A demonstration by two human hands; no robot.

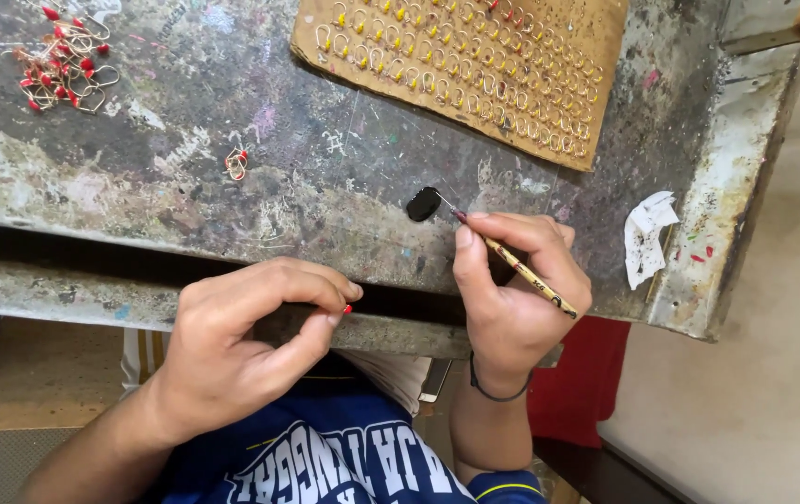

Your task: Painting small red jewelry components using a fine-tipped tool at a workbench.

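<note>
— Head view: right hand [512, 299] pinching a thin brush [516, 269], tip just beside the black paint blob [423, 203] on the worn table [232, 196]!
— And the left hand [232, 355]?
— Fingers pressed together on a tiny red-tipped piece [347, 309] — right at the table's near edge. Cardboard sheet [596, 75] of yellow-tipped hooks beyond, red-tipped hooks [64, 61] far left.

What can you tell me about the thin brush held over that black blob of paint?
The brush is a slim stick, yellowish with dark speckles and a dark far end. The right hand pinches it between thumb and fingers like a pen. It slants across the hand, its fine pale tip pointing up-left and reaching the edge of the black paint blob on the worn, paint-stained table. Whether the tip carries paint is too small to tell.
</note>
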